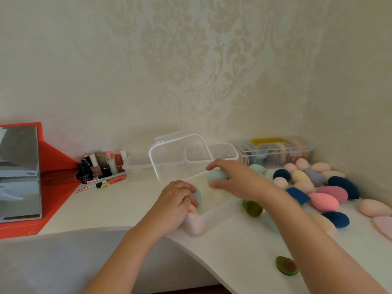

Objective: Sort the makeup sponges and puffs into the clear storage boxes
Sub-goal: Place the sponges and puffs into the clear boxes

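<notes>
A clear storage box (214, 211) lies open in front of me, its lid (169, 153) tilted up behind it. My right hand (237, 181) holds a pale green sponge (217, 176) above the box. My left hand (176, 200) reaches into the box's left side, its fingers curled on another pale green sponge (197, 196). A pale pink sponge (194, 224) sits in the near left corner of the box. Several loose sponges and puffs (322, 201) in pink, navy, yellow and grey lie on the white table to the right.
A second clear box (224, 152) and a clear case with a yellow handle (273, 152) stand against the wall. Nail polish bottles (101, 166) and a red-framed mirror (19, 175) stand left. A dark green sponge (253, 209) and an avocado-shaped puff (286, 265) lie near the table's curved edge.
</notes>
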The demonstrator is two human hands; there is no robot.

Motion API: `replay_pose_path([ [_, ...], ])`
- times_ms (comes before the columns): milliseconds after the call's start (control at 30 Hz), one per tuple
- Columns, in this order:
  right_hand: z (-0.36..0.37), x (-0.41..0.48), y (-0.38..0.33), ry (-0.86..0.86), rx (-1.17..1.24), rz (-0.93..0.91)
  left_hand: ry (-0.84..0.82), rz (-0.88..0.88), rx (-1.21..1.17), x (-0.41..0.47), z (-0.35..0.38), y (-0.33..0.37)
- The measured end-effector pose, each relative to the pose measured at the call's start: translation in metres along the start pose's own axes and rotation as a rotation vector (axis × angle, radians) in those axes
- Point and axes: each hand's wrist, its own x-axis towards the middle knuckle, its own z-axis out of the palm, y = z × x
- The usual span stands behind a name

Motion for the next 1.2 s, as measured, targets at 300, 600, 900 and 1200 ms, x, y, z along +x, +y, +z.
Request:
replay_pose_path([
  [300,0.023,0.009,-0.012,-0.224,-0.182,0.025,-0.042,-0.005,0.053,0.001,-0.002,0.002],
  [600,0.037,0.018,-0.019,-0.186,-0.152,0.019,-0.050,0.021,0.028,0.003,0.000,0.000],
  [900,0.034,0.020,-0.014,-0.181,-0.001,0.074,-0.086,0.147,0.062,0.004,-0.002,-0.004],
  [1200,-0.013,0.010,0.022,0.304,0.109,0.246,-0.105,0.074,0.122,0.002,-0.004,0.001],
])
